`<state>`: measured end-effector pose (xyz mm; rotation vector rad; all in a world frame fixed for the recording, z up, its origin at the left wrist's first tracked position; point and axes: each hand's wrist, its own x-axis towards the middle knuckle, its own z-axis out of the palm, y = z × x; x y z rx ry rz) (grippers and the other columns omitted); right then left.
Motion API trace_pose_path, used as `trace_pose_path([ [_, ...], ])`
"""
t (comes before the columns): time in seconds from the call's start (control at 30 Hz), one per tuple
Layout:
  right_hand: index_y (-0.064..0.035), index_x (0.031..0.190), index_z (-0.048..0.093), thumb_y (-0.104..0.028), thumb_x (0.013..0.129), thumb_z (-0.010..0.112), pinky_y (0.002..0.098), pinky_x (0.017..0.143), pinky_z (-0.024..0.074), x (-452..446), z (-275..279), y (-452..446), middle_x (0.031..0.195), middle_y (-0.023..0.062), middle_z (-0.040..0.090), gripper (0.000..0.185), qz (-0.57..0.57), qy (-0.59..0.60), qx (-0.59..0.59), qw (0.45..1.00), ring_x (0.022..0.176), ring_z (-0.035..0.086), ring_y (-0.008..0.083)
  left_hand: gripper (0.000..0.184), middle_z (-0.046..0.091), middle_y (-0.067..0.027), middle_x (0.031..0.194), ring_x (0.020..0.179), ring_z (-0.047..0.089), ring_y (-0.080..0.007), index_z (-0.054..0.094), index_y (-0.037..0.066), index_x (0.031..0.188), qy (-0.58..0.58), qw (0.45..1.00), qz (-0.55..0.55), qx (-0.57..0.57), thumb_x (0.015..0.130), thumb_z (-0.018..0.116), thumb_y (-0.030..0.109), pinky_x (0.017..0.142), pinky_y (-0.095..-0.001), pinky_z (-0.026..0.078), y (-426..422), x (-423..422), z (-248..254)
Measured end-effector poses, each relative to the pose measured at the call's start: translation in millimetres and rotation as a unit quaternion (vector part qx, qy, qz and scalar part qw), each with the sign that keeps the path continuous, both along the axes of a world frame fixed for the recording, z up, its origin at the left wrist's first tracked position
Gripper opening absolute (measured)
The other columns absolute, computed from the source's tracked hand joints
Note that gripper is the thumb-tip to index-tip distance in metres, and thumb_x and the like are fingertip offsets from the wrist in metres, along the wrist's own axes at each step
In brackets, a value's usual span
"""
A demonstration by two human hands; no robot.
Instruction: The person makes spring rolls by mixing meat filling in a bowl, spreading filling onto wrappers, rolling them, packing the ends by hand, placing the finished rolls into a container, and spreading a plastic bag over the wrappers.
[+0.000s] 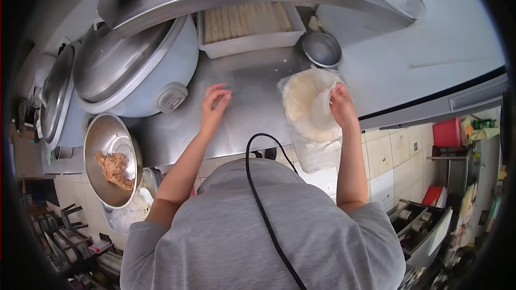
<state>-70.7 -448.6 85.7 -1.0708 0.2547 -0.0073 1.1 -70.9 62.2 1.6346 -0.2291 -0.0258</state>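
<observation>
Black cable (262,215), left hand (215,104) half-open and empty, right hand (343,106) tight on thin wrapper (323,108).

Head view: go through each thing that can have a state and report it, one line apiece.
Right hand, pinching a thin pale sheet.
Left hand, seemingly empty, fingers loosely curled.
Plastic bag, open, pale round sheets showing.
Steel bowl, partly filled with a clumped mixture.
White tray, holding pale sticks side by side.
Small metal bowl, seemingly empty.
Large cooker, lid on.
</observation>
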Motion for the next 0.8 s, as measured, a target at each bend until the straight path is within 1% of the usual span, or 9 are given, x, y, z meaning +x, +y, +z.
trace_pose_path([
  [0.2,-0.006,0.133,0.039,-0.028,0.092,0.051,0.0462,0.101,0.0356,36,68,84,0.129,0.0125,0.049,0.048,0.229,-0.096,0.218,0.944,0.12,0.046,0.0275,0.04,0.041,-0.0121,0.134,0.125,0.038,-0.0227,0.06,0.007,0.108,-0.026,0.996,-0.059,0.063,0.077,0.07,0.031,0.096,-0.0367,0.037,-5,13,20],
  [0.27,-0.0057,0.131,0.041,-0.024,0.09,0.053,0.0433,0.099,0.038,51,80,111,0.126,0.0123,0.051,0.046,0.251,-0.06,0.259,0.931,0.117,0.049,0.0259,0.042,0.046,-0.0118,0.132,0.122,0.043,-0.0203,0.06,0.004,0.11,0.106,0.976,-0.112,-0.154,0.077,0.072,0.026,0.095,-0.0348,0.038,6,16,44],
  [0.33,-0.0055,0.128,0.044,-0.02,0.089,0.055,0.0404,0.097,0.0404,61,81,132,0.123,0.0121,0.053,0.044,0.268,-0.018,0.296,0.917,0.114,0.052,0.0243,0.033,0.055,-0.0094,0.118,0.109,0.051,-0.0176,0.061,0.004,0.107,0.114,0.977,-0.101,-0.152,0.079,0.07,0.019,0.091,-0.032,0.042,20,16,74],
  [0.4,-0.0069,0.125,0.047,-0.011,0.085,0.061,0.0324,0.092,0.0436,70,74,147,0.113,0.0095,0.059,0.043,0.206,-0.07,0.018,0.976,0.103,0.057,0.0185,0.031,0.066,-0.0038,0.097,0.086,0.061,-0.0131,0.063,-0.001,0.106,0.111,0.983,-0.081,-0.121,0.078,0.071,0.011,0.085,-0.027,0.045,34,17,87],
  [0.43,-0.0069,0.125,0.047,-0.011,0.085,0.061,0.0324,0.092,0.0436,79,68,150,0.113,0.0095,0.059,0.043,0.217,-0.069,0.02,0.974,0.103,0.057,0.0185,0.031,0.066,-0.0038,0.097,0.086,0.061,-0.0131,0.063,-0.001,0.106,0.11,0.984,-0.07,-0.121,0.078,0.071,0.011,0.085,-0.027,0.045,42,20,86],
  [0.5,-0.0089,0.125,0.046,-0.004,0.082,0.064,0.0254,0.082,0.0451,96,66,156,0.103,0.0063,0.063,0.047,0.194,-0.134,-0.216,0.948,0.091,0.059,0.0131,0.02,0.066,-0.0025,0.095,0.085,0.06,-0.0118,0.067,0.0,0.096,0.039,0.999,0.003,0.016,0.079,0.07,0.009,0.084,-0.027,0.045,53,22,91],
  [0.63,-0.0053,0.108,0.061,-0.002,0.081,0.063,0.0222,0.078,0.0452,98,79,168,0.098,0.0024,0.066,0.027,0.155,-0.229,-0.397,0.875,0.086,0.059,0.0074,0.015,0.066,-0.0054,0.101,0.094,0.06,-0.0138,0.069,0.003,0.094,0.006,0.995,0.002,0.1,0.079,0.067,0.007,0.086,-0.0261,0.044,68,8,109],
  [0.73,-0.0061,0.101,0.066,0.0,0.081,0.059,0.0315,0.093,0.0422,99,37,163,0.106,0.004,0.066,0.022,0.188,-0.269,-0.423,0.845,0.098,0.062,0.0141,0.023,0.065,-0.0073,0.108,0.108,0.057,-0.02,0.069,0.009,0.099,-0.092,0.99,-0.001,0.111,0.077,0.063,0.003,0.093,-0.0311,0.042,77,-10,74],
  [0.8,-0.0075,0.101,0.066,0.0,0.081,0.057,0.0358,0.099,0.039,90,10,160,0.109,0.0046,0.065,0.024,0.2,-0.335,-0.474,0.79,0.104,0.061,0.0175,0.03,0.063,-0.0058,0.114,0.121,0.049,-0.0264,0.068,0.011,0.101,-0.206,0.939,-0.016,0.275,0.075,0.059,0.0,0.102,-0.0425,0.035,80,-31,42],
])
